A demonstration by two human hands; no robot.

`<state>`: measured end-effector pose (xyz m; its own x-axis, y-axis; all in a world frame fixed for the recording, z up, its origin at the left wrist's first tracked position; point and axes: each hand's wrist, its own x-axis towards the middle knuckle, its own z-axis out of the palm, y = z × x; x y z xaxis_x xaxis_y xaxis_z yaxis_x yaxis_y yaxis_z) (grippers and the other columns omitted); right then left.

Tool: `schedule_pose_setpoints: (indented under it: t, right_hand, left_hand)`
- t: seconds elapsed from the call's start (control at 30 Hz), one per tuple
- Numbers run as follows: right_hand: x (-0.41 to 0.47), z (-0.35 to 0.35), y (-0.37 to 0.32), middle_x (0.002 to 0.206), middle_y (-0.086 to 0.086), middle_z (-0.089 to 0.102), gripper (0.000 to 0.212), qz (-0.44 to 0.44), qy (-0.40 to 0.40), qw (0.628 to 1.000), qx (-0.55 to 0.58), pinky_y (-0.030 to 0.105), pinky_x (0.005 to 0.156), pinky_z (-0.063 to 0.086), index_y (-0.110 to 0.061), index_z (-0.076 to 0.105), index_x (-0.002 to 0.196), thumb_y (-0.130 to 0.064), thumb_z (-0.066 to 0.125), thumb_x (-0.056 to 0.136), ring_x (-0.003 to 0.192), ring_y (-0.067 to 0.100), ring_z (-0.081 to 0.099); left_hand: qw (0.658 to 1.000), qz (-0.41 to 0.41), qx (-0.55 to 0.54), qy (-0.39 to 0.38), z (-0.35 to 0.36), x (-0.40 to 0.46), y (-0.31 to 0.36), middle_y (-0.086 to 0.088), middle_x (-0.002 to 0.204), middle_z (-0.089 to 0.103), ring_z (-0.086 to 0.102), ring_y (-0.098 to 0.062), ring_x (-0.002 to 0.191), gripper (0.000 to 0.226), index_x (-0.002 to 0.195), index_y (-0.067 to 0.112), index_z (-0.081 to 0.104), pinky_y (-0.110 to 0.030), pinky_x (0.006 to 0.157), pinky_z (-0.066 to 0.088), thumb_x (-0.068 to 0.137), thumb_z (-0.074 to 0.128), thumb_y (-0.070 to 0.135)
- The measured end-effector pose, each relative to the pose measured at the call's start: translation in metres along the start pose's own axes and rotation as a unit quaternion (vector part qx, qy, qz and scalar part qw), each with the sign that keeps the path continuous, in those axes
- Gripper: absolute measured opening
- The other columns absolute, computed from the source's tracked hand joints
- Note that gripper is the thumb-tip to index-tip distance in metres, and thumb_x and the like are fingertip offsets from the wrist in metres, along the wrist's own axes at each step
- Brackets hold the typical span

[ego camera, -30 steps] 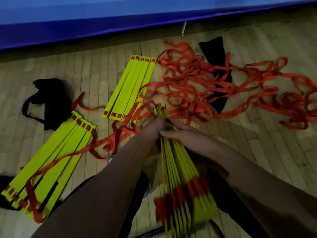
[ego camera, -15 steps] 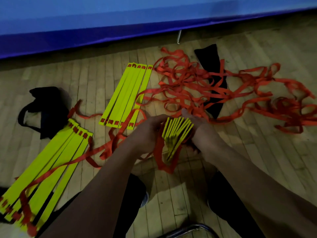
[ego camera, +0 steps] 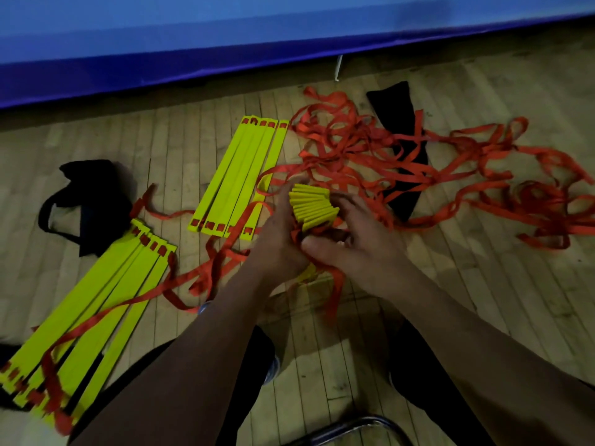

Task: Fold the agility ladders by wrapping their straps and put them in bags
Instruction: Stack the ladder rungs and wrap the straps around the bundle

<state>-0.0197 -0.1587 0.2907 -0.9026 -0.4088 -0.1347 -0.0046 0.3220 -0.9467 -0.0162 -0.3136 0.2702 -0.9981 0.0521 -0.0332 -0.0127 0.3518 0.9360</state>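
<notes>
The floor is pale wooden strip boarding, the narrow planks laid in short staggered lengths, scuffed and worn in places. Light is dim overall, with a brighter patch falling on the boards at the near middle and shadow gathering towards the far edge. Along that far edge runs a blue padded mat, lighter blue on its upper face and deeper blue on the band below, its lower edge slanting upward to the right. A short white strip hangs beneath the mat's edge, down to the boards. At the near edge, a curved metal tube catches a glint.
</notes>
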Motion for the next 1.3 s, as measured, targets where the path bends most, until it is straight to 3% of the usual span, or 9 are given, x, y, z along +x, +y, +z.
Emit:
schedule_pose_setpoints:
  t: [0.1,0.27,0.4,0.53,0.63,0.7,0.93,1.1,1.3]
  right_hand:
    - [0.001,0.008,0.002,0.142,-0.009,0.038,0.090,-0.001,0.026,0.993,-0.115,0.013,0.104,0.040,-0.029,0.046,0.144,-0.067,0.078,0.068,0.128,0.007,0.049]
    - [-0.001,-0.003,0.003,0.092,-0.033,0.063,0.026,-0.087,0.055,0.986,-0.128,0.001,0.077,0.040,-0.026,0.064,0.117,-0.024,0.068,0.092,0.094,-0.015,0.060]
    - [-0.003,-0.002,0.011,0.104,-0.016,0.066,0.043,-0.067,-0.018,0.988,-0.137,0.012,0.081,0.048,-0.012,0.059,0.131,-0.033,0.052,0.094,0.098,-0.001,0.062]
    - [0.001,0.000,0.012,0.124,-0.004,0.052,0.044,-0.109,0.087,0.973,-0.183,0.010,0.093,0.037,-0.007,0.056,0.134,-0.026,0.048,0.095,0.108,-0.004,0.045]
    - [0.003,-0.001,0.006,0.116,-0.001,0.059,0.041,-0.104,0.076,0.983,-0.128,0.029,0.088,0.045,-0.012,0.064,0.125,-0.015,0.045,0.089,0.106,0.008,0.054]
    - [0.004,-0.003,0.005,0.115,-0.004,0.062,0.046,-0.105,0.051,0.984,-0.134,0.037,0.090,0.049,-0.014,0.067,0.121,-0.015,0.039,0.084,0.109,0.014,0.059]
    - [0.000,-0.005,0.003,0.090,0.000,0.070,0.047,-0.133,0.115,0.947,-0.268,0.045,0.067,0.058,-0.014,0.068,0.114,-0.047,0.045,0.090,0.083,0.023,0.069]
    - [-0.004,0.000,-0.004,0.056,-0.017,0.042,0.030,-0.263,0.102,0.940,-0.193,0.025,0.042,0.040,-0.008,0.065,0.071,-0.022,0.064,0.098,0.047,-0.002,0.042]
    - [-0.005,-0.005,-0.002,0.055,-0.011,0.044,0.032,-0.248,0.109,0.945,-0.185,0.033,0.041,0.039,-0.010,0.061,0.076,-0.029,0.054,0.101,0.045,0.008,0.045]
  left_hand:
    - [0.999,0.028,0.027,0.019,0.003,0.001,-0.002,0.021,0.089,0.065,0.060,0.018,0.079,0.036,0.104,0.023,0.066,-0.007,0.073,0.048,0.069,0.074,0.021]
    - [0.998,0.019,0.054,-0.021,-0.005,0.013,-0.013,0.003,0.120,0.066,0.062,-0.004,0.113,0.078,0.131,0.023,0.058,-0.032,0.098,0.051,0.059,0.083,0.037]
    - [0.997,0.006,-0.024,-0.075,-0.016,0.010,-0.018,-0.001,0.115,0.068,0.066,-0.008,0.105,0.079,0.130,0.009,0.059,-0.031,0.093,0.055,0.055,0.077,0.027]
    - [0.993,0.063,0.087,0.040,-0.006,0.007,-0.018,-0.003,0.102,0.064,0.065,-0.019,0.094,0.044,0.104,0.014,0.066,-0.042,0.081,0.056,0.064,0.067,0.033]
    - [0.997,0.069,0.038,0.014,0.001,0.007,-0.013,0.002,0.120,0.060,0.062,-0.019,0.112,0.075,0.132,0.024,0.049,-0.046,0.094,0.053,0.065,0.077,0.008]
    - [0.997,0.024,-0.063,-0.047,0.003,0.005,-0.010,0.013,0.113,0.065,0.063,-0.001,0.107,0.099,0.145,0.016,0.035,-0.029,0.093,0.054,0.063,0.078,-0.018]
    - [0.997,-0.016,-0.055,0.051,-0.005,0.005,-0.005,0.015,0.081,0.072,0.068,0.004,0.079,0.033,0.097,0.012,0.069,-0.017,0.071,0.052,0.069,0.079,-0.002]
    - [0.983,-0.048,-0.072,0.160,-0.010,0.009,-0.004,0.015,0.079,0.070,0.066,0.007,0.071,0.030,0.092,0.017,0.070,-0.015,0.065,0.053,0.072,0.080,-0.002]
    - [0.986,-0.033,-0.074,0.145,-0.010,0.010,-0.001,0.003,0.083,0.072,0.069,-0.010,0.077,0.036,0.095,0.007,0.069,-0.029,0.069,0.057,0.064,0.080,0.024]
